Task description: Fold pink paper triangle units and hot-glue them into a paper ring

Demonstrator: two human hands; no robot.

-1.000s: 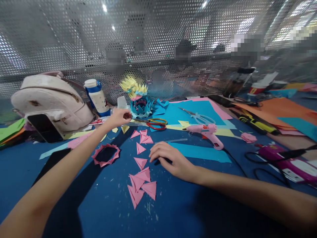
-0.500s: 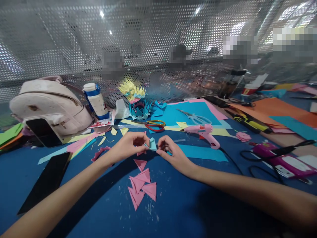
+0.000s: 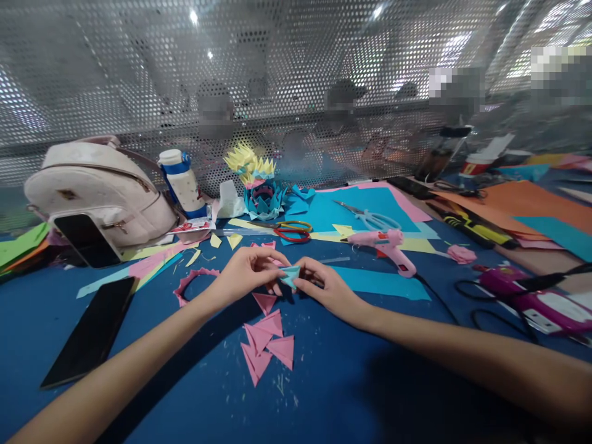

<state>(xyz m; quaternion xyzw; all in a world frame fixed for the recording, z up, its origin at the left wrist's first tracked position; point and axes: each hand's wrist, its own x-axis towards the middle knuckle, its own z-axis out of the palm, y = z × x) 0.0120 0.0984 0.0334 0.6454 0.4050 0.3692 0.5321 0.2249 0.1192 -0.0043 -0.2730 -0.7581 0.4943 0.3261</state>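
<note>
Between my two hands is a small folded light-blue paper piece (image 3: 290, 277). My left hand (image 3: 247, 272) pinches its left side, and my right hand (image 3: 325, 288) grips its right side with thumb and fingers. Just below the hands, several folded pink paper triangles (image 3: 258, 337) lie on the blue table (image 3: 185, 388). A pink zigzag paper ring (image 3: 184, 288) rests left of my left wrist, partly behind the forearm. Beyond the hands stands a blue and yellow paper flower (image 3: 263, 196).
Red and yellow scissors (image 3: 293, 232) and a pink glue gun (image 3: 386, 242) with a cable lie past my hands. To the left are a dark tablet (image 3: 90, 333), a phone (image 3: 87, 239), a backpack (image 3: 97, 185) and a bottle (image 3: 184, 185). A purple power strip (image 3: 531, 302) sits right.
The light-blue piece has turned and now shows a flat triangular face. My fingers have shifted around it. The view has moved slightly, and more of the pink ring shows.
</note>
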